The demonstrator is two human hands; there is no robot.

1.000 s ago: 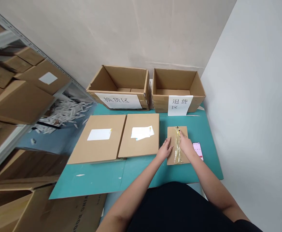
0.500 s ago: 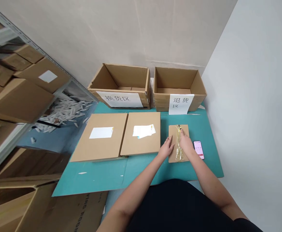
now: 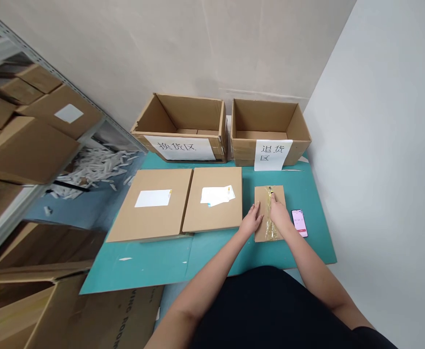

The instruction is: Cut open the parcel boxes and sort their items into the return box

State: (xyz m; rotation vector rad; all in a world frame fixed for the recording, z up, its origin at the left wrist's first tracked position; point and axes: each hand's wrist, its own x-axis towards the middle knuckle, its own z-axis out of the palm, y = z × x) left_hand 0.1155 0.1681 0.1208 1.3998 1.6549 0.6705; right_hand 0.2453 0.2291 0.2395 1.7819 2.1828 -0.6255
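A small cardboard box lies flat before me, a shiny strip of clear yellowish tape running down the middle of its top. My left hand rests on the left edge of this box, fingers stretched out and thumb apart. At the far end of the tape, my right hand is closed around a small yellow-and-black box cutter, mostly hidden by the fingers. The index finger points along the tool toward the box's far edge. Whether the blade is in the tape cannot be made out.
Two closed cartons with white labels, a left one and a right one, lie on the green table. Open boxes with paper signs stand behind. A phone lies right; shelving with cartons stands left.
Both hands keep nearly the same place on the small box. The whole view has shifted very slightly; nothing has been picked up or let go.
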